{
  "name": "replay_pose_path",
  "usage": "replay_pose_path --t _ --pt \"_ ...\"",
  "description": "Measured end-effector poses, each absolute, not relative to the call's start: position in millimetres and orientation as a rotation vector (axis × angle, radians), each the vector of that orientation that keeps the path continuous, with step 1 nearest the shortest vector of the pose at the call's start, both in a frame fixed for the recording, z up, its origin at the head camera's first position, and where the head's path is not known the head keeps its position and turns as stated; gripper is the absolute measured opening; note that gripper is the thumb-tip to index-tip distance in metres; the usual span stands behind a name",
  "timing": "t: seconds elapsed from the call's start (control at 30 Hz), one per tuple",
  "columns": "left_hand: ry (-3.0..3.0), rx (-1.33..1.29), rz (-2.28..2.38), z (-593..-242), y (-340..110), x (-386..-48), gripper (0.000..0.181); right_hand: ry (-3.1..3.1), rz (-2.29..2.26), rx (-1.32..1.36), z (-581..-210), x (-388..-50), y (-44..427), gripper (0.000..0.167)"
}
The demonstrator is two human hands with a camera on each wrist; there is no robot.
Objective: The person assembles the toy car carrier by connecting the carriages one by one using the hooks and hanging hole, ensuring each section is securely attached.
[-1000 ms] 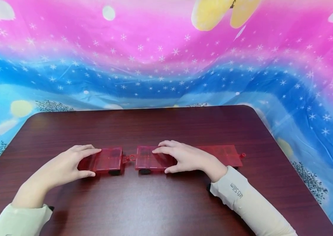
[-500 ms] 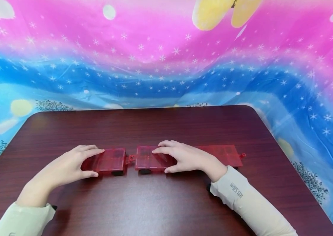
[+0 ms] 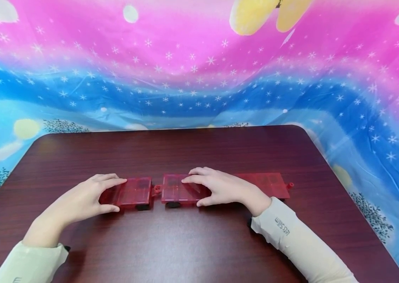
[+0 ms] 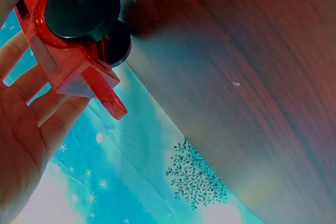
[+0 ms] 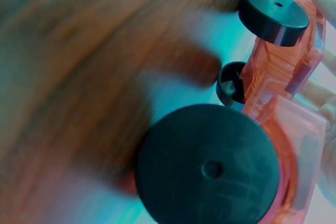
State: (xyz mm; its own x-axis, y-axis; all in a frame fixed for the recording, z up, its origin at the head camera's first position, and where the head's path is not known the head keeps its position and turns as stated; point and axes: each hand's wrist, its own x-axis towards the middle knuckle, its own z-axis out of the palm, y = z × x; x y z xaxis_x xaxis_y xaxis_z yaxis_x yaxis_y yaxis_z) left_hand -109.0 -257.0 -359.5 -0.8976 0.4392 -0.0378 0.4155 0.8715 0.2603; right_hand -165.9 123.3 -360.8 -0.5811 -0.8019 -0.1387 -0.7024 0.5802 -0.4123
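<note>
My left hand (image 3: 79,198) grips a translucent red toy train car (image 3: 135,192) by its two long sides, thumb nearer me. In the left wrist view, black wheels (image 4: 83,6) and a red tab show on this car's end. My right hand (image 3: 225,188) holds a second red toy train car (image 3: 178,188) the same way, thumb on its near side. The red body reaches out past my right wrist and ends in a small peg (image 3: 290,185); my hand hides its middle. Between the two cars, a red ring coupling (image 3: 157,190) lies at the gap; whether it is hooked is too small to tell.
Both cars stand in a line on a dark red-brown wooden table (image 3: 185,243) with rounded back corners. A pink and blue cloth (image 3: 199,70) with snowflakes hangs behind it and at the sides.
My left hand has slid its toy train car a little to the right, narrowing the gap at the coupling. My right hand and its car have stayed in place.
</note>
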Motion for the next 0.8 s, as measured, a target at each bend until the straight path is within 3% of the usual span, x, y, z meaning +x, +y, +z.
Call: replay_pose_path --t 0.8 --pt "2.955 0.668 0.393 -363.6 -260.2 -107.3 0.073 2.505 -0.412 -1.232 -361.4 -166.0 120.9 0.068"
